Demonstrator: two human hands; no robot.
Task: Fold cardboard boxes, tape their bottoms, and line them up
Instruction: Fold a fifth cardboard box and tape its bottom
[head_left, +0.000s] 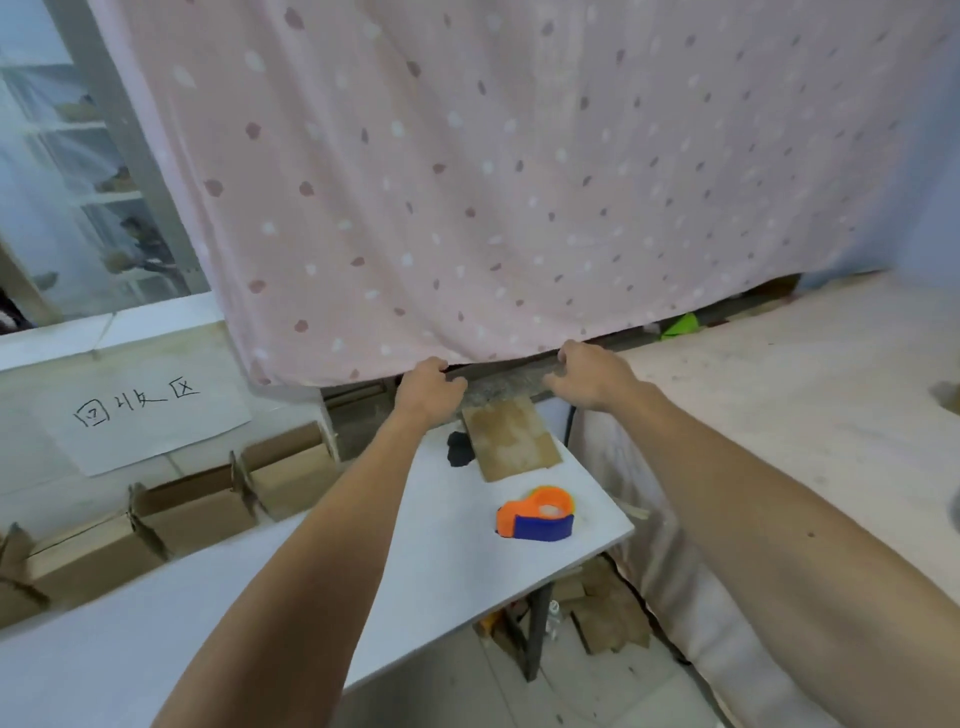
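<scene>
Under the hem of the pink curtain (467, 208), at the far end of the desk (457, 582), we have both arms stretched out. The left hand (428, 387) and the right hand (589, 376) sit apart, fingers curled at a dark ledge (498, 368), though we cannot tell whether they clamp the ledge, the cloth or something tucked behind it. Between the hands and just nearer to us lies a flat cardboard sheet (511, 441), not yet folded. Nearer again, below the right hand, rests the tape dispenser (537, 514). Well off to the left hand's side, folded boxes (182, 509) stand in a row. We judge this to be the fetching of the next blank. The next move calls for drawing the sheet clear onto the desk and squaring it open before any taping.
</scene>
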